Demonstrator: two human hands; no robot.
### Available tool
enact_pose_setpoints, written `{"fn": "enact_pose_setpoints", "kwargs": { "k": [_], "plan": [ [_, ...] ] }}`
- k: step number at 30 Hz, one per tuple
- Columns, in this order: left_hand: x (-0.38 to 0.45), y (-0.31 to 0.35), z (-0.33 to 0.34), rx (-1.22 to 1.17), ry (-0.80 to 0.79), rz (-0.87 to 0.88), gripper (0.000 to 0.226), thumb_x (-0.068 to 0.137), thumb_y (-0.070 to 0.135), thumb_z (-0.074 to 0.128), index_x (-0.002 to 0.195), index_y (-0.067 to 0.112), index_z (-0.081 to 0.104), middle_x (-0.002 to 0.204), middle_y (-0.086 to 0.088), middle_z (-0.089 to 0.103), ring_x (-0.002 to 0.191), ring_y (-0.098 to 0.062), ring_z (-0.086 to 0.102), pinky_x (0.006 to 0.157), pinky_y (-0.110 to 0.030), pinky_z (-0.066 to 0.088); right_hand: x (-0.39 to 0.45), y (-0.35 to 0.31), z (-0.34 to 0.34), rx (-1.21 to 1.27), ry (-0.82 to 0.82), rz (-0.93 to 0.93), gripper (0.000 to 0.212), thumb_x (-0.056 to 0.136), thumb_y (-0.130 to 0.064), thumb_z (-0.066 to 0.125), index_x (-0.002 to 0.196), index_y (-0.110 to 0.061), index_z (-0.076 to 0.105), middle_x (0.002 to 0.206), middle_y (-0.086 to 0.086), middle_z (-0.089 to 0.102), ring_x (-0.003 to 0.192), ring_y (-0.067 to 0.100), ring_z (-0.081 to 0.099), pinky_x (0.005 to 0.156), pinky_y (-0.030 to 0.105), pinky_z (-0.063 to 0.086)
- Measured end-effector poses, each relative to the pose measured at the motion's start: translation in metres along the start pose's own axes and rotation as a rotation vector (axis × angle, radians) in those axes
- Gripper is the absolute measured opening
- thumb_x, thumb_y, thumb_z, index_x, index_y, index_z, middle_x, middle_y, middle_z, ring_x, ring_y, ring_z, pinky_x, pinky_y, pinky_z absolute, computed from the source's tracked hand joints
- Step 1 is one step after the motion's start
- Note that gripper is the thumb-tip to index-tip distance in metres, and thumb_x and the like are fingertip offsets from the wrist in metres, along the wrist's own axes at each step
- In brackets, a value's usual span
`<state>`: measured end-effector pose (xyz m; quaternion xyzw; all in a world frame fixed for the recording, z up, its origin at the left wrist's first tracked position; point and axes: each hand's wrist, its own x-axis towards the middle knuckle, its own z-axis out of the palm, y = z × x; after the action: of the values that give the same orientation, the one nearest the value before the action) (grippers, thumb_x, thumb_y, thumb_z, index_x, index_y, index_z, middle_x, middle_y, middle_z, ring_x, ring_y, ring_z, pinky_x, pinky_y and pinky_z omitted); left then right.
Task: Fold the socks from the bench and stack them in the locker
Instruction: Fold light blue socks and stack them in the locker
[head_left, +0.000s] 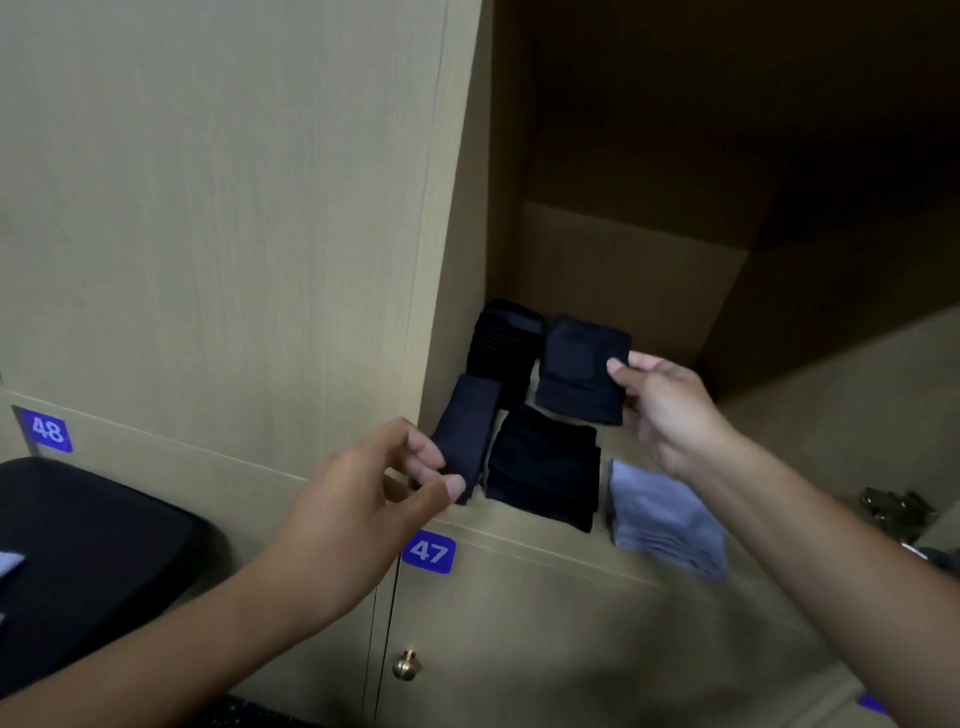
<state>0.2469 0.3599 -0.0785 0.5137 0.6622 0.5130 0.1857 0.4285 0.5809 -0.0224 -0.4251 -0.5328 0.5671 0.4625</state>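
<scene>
At the far left stands the black bench (93, 545). The left hand (363, 499) pinches a narrow folded dark sock (467, 436) between thumb and fingers at the open locker (519, 525) edge. Behind it is a black stack (501, 348); another black pile (545, 467) lies beside it. The right hand (670, 410) grips a folded navy sock (582, 369), above the grey pile (665, 519).

Both forearms bare; no sleeves, nothing worn.

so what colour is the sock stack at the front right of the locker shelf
Light blue-grey, plain. The sock stack shows best in the head view, beside the dark stacks.
</scene>
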Motion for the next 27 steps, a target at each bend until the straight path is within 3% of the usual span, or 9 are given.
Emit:
{"fn": "enact_pose_setpoints", "kwargs": {
  "k": [4,8,12,14,19,23,27],
  "plan": [
    [0.0,-0.006,-0.002,0.075,-0.041,0.024,0.018,0.087,0.045,0.067,0.1,0.034,0.062,0.093,0.022,0.067,0.086,-0.003,0.067,0.077,-0.026,0.055,0.057,0.014,-0.014,-0.05,0.112,0.083,0.038,0.097,-0.015,0.067,0.133,-0.009,0.06,0.129,0.013,0.065,0.114,0.027,0.063,0.096,0.041,0.054],
    [0.003,-0.011,-0.005,0.066,-0.037,0.044,0.026,0.081,0.053,0.064,0.097,0.033,0.063,0.091,0.015,0.07,0.086,-0.006,0.069,0.076,-0.028,0.054,0.092,0.028,-0.017,-0.156,0.15,0.128,0.041,0.094,-0.016,0.07,0.134,-0.01,0.061,0.13,0.01,0.064,0.118,0.028,0.061,0.103,0.04,0.049],
    [0.004,-0.014,-0.008,0.066,-0.02,0.048,0.032,0.077,0.056,0.063,0.097,0.031,0.064,0.09,0.012,0.071,0.085,-0.007,0.069,0.077,-0.033,0.057,0.115,0.04,-0.012,-0.238,0.139,0.217,0.032,0.097,-0.006,0.063,0.129,-0.013,0.06,0.122,0.013,0.062,0.105,0.025,0.061,0.062,0.028,0.049],
    [0.005,-0.016,-0.01,0.08,-0.022,0.051,0.032,0.077,0.057,0.062,0.097,0.032,0.064,0.091,0.012,0.072,0.086,-0.006,0.069,0.077,-0.033,0.057,0.126,0.048,-0.01,-0.275,0.134,0.243,0.029,0.098,-0.001,0.06,0.125,-0.01,0.061,0.12,0.012,0.064,0.104,0.024,0.063,0.054,0.026,0.046],
    [0.005,-0.018,-0.015,0.089,-0.013,0.072,0.037,0.073,0.059,0.061,0.095,0.03,0.066,0.091,0.013,0.072,0.085,-0.005,0.069,0.071,-0.025,0.055,0.141,0.063,-0.006,-0.354,0.159,0.24,0.023,0.094,0.006,0.061,0.116,-0.002,0.065,0.111,0.014,0.066,0.098,0.028,0.065,0.056,0.028,0.049],
    [0.004,-0.018,-0.02,0.098,-0.01,0.073,0.038,0.071,0.06,0.061,0.094,0.03,0.066,0.091,0.015,0.072,0.084,-0.004,0.069,0.069,-0.022,0.053,0.151,0.069,-0.006,-0.414,0.235,0.202,0.021,0.088,0.003,0.071,0.107,-0.001,0.061,0.11,0.017,0.066,0.097,0.032,0.066,0.086,0.043,0.06],
    [0.004,-0.022,-0.026,0.108,-0.015,0.069,0.029,0.073,0.06,0.059,0.093,0.039,0.062,0.092,0.016,0.071,0.085,-0.004,0.069,0.069,-0.02,0.053,0.151,0.071,-0.009,-0.548,0.303,0.186,0.03,0.088,-0.006,0.075,0.113,-0.002,0.058,0.109,0.015,0.063,0.101,0.031,0.063,0.09,0.041,0.056]
  ]
}}
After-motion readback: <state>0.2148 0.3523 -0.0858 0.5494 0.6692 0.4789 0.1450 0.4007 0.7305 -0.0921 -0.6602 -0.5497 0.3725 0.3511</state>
